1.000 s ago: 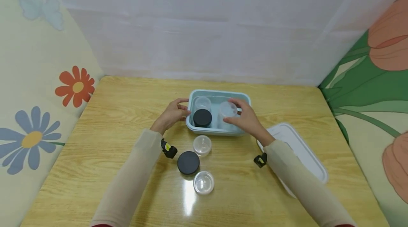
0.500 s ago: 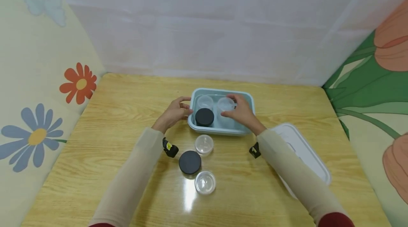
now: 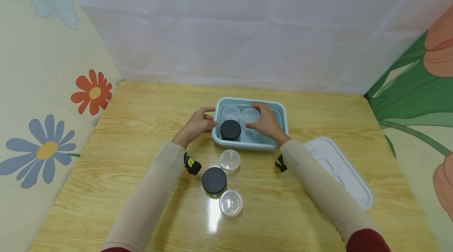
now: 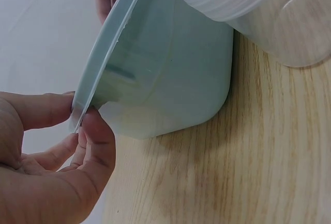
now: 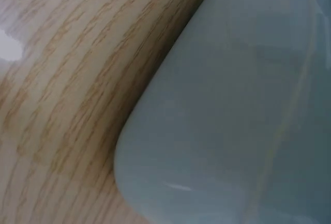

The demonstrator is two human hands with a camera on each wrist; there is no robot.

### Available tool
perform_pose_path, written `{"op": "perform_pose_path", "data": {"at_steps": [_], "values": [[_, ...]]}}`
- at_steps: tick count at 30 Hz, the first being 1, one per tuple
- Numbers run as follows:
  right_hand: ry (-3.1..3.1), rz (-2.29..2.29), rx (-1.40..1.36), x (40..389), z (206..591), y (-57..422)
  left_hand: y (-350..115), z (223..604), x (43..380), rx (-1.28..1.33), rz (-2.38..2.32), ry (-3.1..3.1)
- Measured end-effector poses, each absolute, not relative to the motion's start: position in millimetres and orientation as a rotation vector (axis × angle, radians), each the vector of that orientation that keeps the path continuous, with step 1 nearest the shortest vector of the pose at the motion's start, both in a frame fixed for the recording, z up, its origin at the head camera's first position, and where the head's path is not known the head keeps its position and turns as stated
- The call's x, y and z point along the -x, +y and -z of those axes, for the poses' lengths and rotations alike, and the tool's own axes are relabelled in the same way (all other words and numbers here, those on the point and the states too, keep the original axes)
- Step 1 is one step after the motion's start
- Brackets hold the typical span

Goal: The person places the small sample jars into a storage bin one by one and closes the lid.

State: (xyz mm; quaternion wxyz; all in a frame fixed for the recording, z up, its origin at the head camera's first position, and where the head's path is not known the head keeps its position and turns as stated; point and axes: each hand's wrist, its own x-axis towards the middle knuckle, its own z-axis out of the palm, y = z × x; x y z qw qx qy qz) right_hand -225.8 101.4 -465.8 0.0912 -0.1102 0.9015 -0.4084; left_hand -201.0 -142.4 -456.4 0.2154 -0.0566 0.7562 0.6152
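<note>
A light-blue plastic box (image 3: 247, 145) sits on the table with its top uncovered. My left hand (image 3: 195, 126) pinches its left rim; in the left wrist view, thumb and fingers of that hand (image 4: 57, 167) lie on either side of the rim (image 4: 98, 69). Inside the box, my right hand (image 3: 267, 123) grips a clear round jar (image 3: 250, 114) by its sides. Left of that jar stand another clear jar (image 3: 231, 113) and a black-lidded jar (image 3: 230, 130). In the right wrist view only the box wall (image 5: 217, 131) and wood show; the right hand is out of it.
In front of the box, a clear jar (image 3: 230, 160), a black-lidded jar (image 3: 214, 180) and another clear jar (image 3: 231, 203) stand in a rough line. A white lid (image 3: 339, 169) lies at the right, partly under the right forearm. A white cloth wall (image 3: 226, 39) closes off the back.
My right hand has shifted slightly left and lowered the clear jar into the box, next to the other clear jar. The left hand stays at the left rim.
</note>
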Motion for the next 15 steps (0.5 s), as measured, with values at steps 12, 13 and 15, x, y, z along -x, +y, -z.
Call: {"op": "perform_pose_path", "data": {"at_steps": [12, 13, 15], "values": [[2.683, 1.240, 0.327, 224.2, 470.4, 96.8, -146.2, 455.3, 196.2, 0.150, -1.713, 2.077], [2.690, 1.236, 0.331, 224.2, 470.6, 96.4, -146.5, 455.1, 195.8, 0.154, -1.713, 2.075], [2.699, 1.231, 0.337, 223.9, 470.8, 96.0, -147.0, 454.6, 195.5, 0.159, -1.716, 2.068]]}}
